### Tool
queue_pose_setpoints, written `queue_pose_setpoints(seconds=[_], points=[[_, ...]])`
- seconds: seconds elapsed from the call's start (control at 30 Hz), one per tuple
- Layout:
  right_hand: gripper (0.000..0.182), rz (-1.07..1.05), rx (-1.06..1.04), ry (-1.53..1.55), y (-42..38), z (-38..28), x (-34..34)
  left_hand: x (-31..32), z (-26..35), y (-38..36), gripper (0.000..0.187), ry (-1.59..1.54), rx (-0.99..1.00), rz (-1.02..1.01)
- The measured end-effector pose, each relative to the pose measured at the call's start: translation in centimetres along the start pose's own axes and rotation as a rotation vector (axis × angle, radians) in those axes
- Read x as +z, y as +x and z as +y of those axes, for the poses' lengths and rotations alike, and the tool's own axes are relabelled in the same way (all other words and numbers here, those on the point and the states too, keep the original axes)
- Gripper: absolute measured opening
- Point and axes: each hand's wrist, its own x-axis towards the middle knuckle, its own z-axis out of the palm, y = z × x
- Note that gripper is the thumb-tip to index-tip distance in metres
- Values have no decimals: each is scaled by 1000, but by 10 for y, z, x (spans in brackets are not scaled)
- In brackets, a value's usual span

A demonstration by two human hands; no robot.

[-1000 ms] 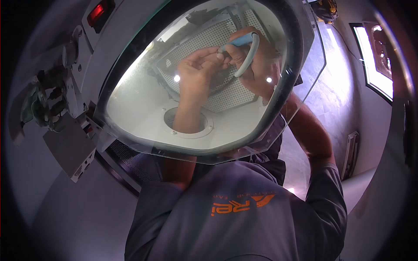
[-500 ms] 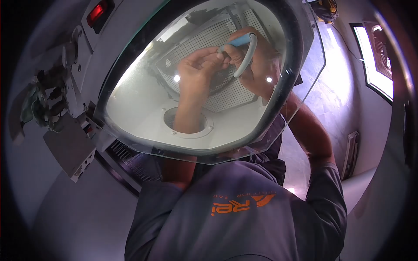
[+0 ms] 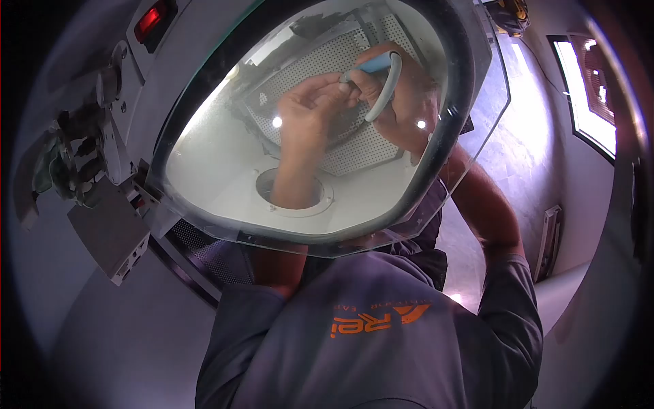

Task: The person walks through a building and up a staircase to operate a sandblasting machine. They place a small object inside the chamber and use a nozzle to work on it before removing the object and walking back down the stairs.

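Observation:
Behind a black-rimmed window both hands are inside a white cabinet. My right hand is wrapped round a blue handpiece, from which a grey hose curves down. The handpiece's tip points left, at the fingertips of my left hand. Those fingers are pinched together on something too small to make out. My left forearm comes up through a round port. A perforated metal plate lies below the hands.
A red lit switch is at the upper left. Cluttered equipment and a grey box stand on the left. On the right are the floor and a bright framed panel.

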Motion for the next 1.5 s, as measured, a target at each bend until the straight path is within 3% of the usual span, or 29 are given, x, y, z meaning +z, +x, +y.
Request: queue_pose_setpoints(seconds=[0.23, 0.4, 0.5, 0.67, 1.0, 1.43, 1.5], points=[[20, -12, 186, 88, 10, -26, -9, 1, -1, 1, 28, -1, -2, 14], [21, 4, 109, 338, 0, -10, -1, 1, -3, 1, 28, -18, 9, 5], [22, -17, 218, 496, -4, -6, -1, -1, -3, 2, 28, -13, 6, -9], [22, -26, 49, 190, -5, 7, 2, -1, -4, 2, 28, 0, 10, -10], [21, -46, 102, 157, -4, 3, 0, 0, -2, 1, 27, -9, -4, 1], [21, 17, 230, 343, 6, -23, -4, -4, -5, 3, 30, -30, -18, -7], [21, -58, 359, 512, -4, -11, -4, -4, -6, 4, 32, -53, -23, -8]])
